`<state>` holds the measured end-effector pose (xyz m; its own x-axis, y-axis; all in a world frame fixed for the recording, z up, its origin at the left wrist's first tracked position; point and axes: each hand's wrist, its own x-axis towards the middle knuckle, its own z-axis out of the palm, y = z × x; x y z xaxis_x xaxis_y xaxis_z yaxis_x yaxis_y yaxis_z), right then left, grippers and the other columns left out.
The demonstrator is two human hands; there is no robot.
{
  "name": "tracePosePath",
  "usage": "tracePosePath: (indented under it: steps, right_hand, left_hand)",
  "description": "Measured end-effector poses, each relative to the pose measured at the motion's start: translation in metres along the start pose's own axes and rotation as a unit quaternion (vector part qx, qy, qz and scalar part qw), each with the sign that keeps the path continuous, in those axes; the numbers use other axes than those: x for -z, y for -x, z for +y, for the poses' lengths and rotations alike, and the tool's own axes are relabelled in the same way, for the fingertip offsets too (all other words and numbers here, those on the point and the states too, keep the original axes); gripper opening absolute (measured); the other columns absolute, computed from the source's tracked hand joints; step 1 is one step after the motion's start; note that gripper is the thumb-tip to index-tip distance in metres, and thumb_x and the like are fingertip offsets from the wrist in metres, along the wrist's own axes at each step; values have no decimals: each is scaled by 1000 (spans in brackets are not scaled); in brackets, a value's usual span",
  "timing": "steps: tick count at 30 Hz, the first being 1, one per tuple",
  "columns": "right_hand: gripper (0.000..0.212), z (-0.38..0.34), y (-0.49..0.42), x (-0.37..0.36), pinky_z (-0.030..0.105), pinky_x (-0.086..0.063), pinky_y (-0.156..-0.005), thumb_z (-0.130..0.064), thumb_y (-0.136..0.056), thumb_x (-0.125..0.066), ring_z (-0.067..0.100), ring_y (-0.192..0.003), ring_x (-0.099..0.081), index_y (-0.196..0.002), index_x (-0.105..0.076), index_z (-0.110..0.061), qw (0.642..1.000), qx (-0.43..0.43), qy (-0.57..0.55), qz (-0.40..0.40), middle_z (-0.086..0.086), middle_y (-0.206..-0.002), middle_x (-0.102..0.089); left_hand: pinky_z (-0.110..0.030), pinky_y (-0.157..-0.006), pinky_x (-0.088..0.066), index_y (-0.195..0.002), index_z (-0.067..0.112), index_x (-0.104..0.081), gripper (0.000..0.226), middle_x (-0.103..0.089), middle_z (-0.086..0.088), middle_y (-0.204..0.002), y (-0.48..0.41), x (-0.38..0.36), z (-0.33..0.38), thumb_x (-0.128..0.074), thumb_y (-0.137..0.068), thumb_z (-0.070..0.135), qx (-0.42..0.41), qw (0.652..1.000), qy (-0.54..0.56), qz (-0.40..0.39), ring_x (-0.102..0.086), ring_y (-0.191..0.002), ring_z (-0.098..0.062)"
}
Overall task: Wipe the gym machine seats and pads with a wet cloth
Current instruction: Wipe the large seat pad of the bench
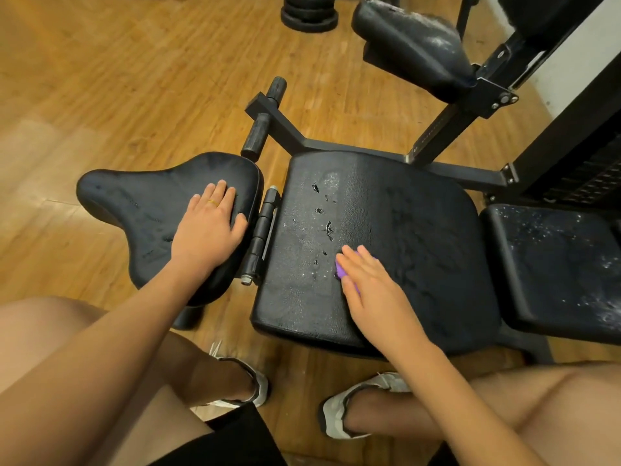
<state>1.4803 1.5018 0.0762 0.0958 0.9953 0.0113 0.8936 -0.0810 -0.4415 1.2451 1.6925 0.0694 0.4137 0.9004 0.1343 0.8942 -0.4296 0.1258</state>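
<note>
In the head view, the left hand [208, 227] lies flat on a black saddle-shaped pad [134, 210] at centre left of the frame. Its fingers [220, 193] are straight and slightly spread, with a thin gold ring [212, 202] on one of them. The pad's vinyl is smooth with rounded edges and shows faint streaks.

The right hand [373, 290] presses down on the purple cloth [341, 272] at lower centre. Its fingers are straight and held close together, and they cover most of the cloth. Only a purple edge shows at the hand's left side, so I cannot tell how the cloth is folded. The cloth sits on the square seat pad [420, 237]. This pad is pebbled black vinyl with small tears and what may be droplets left of the hand.

A black metal hinge [262, 230] joins the two pads. At right, a third pad [554, 264] is flecked with white. In the upper right, a rounded pad [413, 45] on the steel frame looks dusty. Two foam-covered handles [255, 136] stick out near upper centre. Glossy wood-plank floor [117, 79] lies beneath.
</note>
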Motion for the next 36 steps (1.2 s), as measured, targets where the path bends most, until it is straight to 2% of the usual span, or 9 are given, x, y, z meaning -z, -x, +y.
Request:
tracePosePath:
  steps: [5, 8, 13, 17, 21, 24, 29, 32, 36]
  right_hand:
    - [42, 10, 46, 0, 23, -18, -118, -24, -100, -40, 15, -143, -34, -137, -57, -16, 999, -21, -1, 34, -4, -149, -46]
    - [45, -2, 53, -6, 27, -21, -118, -27, -99, -36, 20, -140, -41, -134, -60, -14, 998, -13, 24, 48, -1, -146, -50]
    - [41, -78, 10, -46, 33, -28, -116, -25, -94, -43, 22, -136, -46, -129, -62, -15, 988, 124, 83, -26, 1, -138, -58]
    - [28, -104, -25, -72, 38, -34, -111, -14, -89, -55, 29, -132, -48, -115, -65, -10, 986, 150, 68, -34, 7, -124, -64]
    - [37, -76, 5, -43, 36, -41, -111, -20, -90, -54, 22, -131, -52, -125, -65, -14, 985, 161, 53, -4, 1, -134, -62]
    - [46, -21, 44, -8, 30, -29, -116, -28, -97, -36, 12, -139, -41, -137, -57, -18, 992, 118, 49, -14, -6, -146, -50]
    - [48, 49, 79, 31, 17, -16, -118, -35, -100, -37, 2, -142, -29, -137, -57, -12, 1000, 5, 8, 22, -5, -147, -48]
    - [46, 30, 71, 15, 25, -20, -119, -32, -100, -38, 12, -142, -35, -137, -58, -13, 999, 48, 8, 16, -4, -148, -48]
    - [45, -32, 33, -21, 37, -35, -114, -28, -97, -38, 20, -137, -45, -133, -61, -13, 987, 157, 40, -18, 1, -142, -55]
  left_hand:
    - [-49, -116, -28, -145, 3, -43, 56, -38, -19, -154, -4, 0, -1, -41, -101, 36, 0, 1000, -8, 3, -32, -143, -33]
    - [-49, -116, -28, -145, 4, -43, 56, -39, -18, -153, -3, -3, -8, -40, -100, 37, 1, 1000, -10, 4, -33, -142, -32]
    - [-49, -115, -29, -144, 2, -45, 55, -40, -20, -152, 2, -6, -7, -42, -100, 35, 4, 1000, -4, 2, -35, -141, -33]
    - [-50, -114, -30, -142, 0, -46, 59, -41, -22, -151, 2, 0, -1, -37, -97, 36, 2, 1000, 5, -1, -36, -140, -36]
    - [-49, -114, -29, -143, 0, -45, 59, -40, -22, -152, -1, 5, -1, -36, -98, 37, -3, 1000, -7, 0, -35, -140, -35]
    - [-51, -113, -30, -142, -1, -45, 59, -41, -22, -151, -3, 2, -1, -36, -97, 37, 1, 1000, -3, 1, -35, -140, -35]
    - [-50, -113, -30, -142, 1, -45, 56, -41, -20, -151, -3, -4, -3, -39, -98, 36, 1, 1000, -9, -6, -35, -140, -33]
    - [-50, -114, -30, -143, 2, -44, 56, -40, -20, -152, -3, -5, -7, -40, -99, 36, 4, 1000, -13, -9, -34, -141, -33]
    - [-50, -114, -31, -143, 2, -44, 57, -40, -20, -152, -1, -5, -6, -39, -99, 37, 8, 1000, -12, -11, -34, -141, -33]
